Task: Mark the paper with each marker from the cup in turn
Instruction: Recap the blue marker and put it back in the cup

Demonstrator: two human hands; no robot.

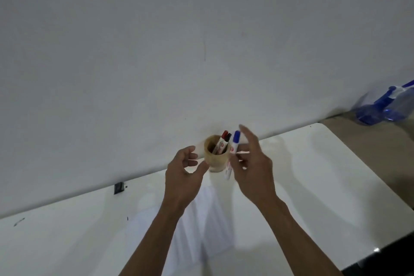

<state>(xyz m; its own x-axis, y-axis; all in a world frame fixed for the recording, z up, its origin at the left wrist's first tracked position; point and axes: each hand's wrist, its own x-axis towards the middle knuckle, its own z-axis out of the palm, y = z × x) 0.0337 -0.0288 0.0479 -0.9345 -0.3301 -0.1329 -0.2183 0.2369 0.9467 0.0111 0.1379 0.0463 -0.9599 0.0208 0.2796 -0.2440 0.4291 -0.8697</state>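
A tan wooden cup stands at the far edge of the white table, against the wall. Inside it lean a red-capped marker and a black-capped marker. My right hand holds a blue-capped marker upright just right of the cup, outside it, with the index finger stretched upward. My left hand hovers just left of the cup, fingers curled and apart, holding nothing. White paper lies on the table under and between my forearms.
The white table ends at a right edge with brown floor beyond. A blue plastic bag lies by the wall at the far right. A small dark object sits at the table's back edge on the left.
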